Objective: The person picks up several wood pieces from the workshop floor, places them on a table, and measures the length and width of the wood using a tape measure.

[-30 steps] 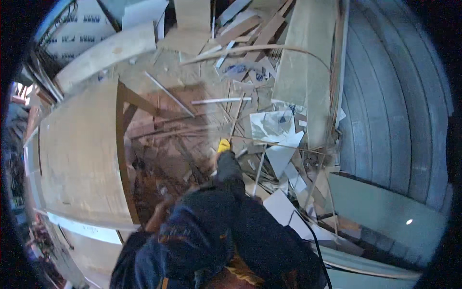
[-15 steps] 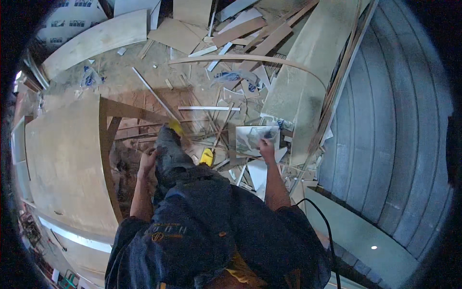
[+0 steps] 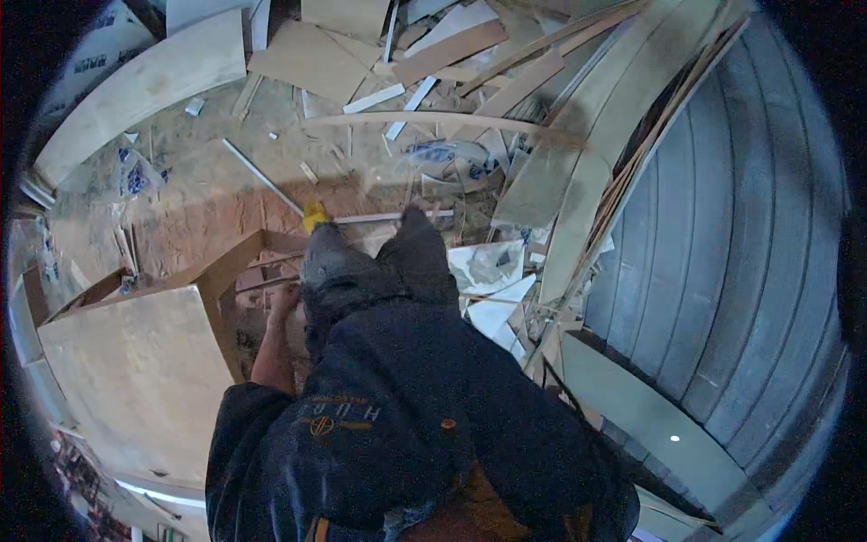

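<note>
The left hand (image 3: 283,298) hangs beside the plywood panel (image 3: 135,370), its fingers too blurred to tell, the right hand hidden, and loose scraps (image 3: 492,271) underfoot could cause a trip

One left hand (image 3: 285,298) in view; one yellow-toed boot (image 3: 315,217); wood offcuts (image 3: 312,59) too many to count
</note>
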Demonstrator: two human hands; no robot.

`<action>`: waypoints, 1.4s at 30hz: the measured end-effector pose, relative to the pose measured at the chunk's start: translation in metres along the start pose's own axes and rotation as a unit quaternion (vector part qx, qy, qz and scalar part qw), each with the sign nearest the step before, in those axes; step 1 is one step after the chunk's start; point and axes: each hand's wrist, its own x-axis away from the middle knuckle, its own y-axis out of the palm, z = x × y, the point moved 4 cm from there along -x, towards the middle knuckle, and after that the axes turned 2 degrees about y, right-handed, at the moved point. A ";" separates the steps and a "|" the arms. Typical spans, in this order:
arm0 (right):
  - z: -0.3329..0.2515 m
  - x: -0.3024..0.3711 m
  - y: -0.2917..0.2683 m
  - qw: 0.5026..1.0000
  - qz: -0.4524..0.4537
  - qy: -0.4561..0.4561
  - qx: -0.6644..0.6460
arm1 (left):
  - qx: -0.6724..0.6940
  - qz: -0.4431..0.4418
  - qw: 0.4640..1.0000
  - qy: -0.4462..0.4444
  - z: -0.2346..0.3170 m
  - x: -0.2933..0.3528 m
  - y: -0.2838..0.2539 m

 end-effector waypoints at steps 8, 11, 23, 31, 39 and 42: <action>-0.245 -0.144 -0.262 0.968 0.197 -0.153 0.001 | 0.188 0.085 0.978 -0.037 0.111 -0.050 -0.095; -0.277 -0.215 -0.325 0.961 0.193 -0.173 -0.093 | 0.189 0.096 0.977 -0.038 0.140 -0.066 -0.083; -0.215 -0.613 -0.516 0.975 0.187 0.084 0.084 | -0.080 -0.005 0.968 -0.239 0.146 0.030 0.023; -0.179 -0.753 -0.594 0.947 0.194 0.254 -0.009 | 0.114 0.143 0.958 -0.221 0.325 -0.078 0.018; -0.110 -0.768 -0.599 0.945 0.213 0.132 0.210 | 0.125 0.067 0.967 -0.213 0.402 -0.133 0.051; -0.104 -0.713 -0.590 0.937 0.317 0.116 -0.092 | 0.081 0.045 0.978 -0.189 0.404 -0.117 0.058</action>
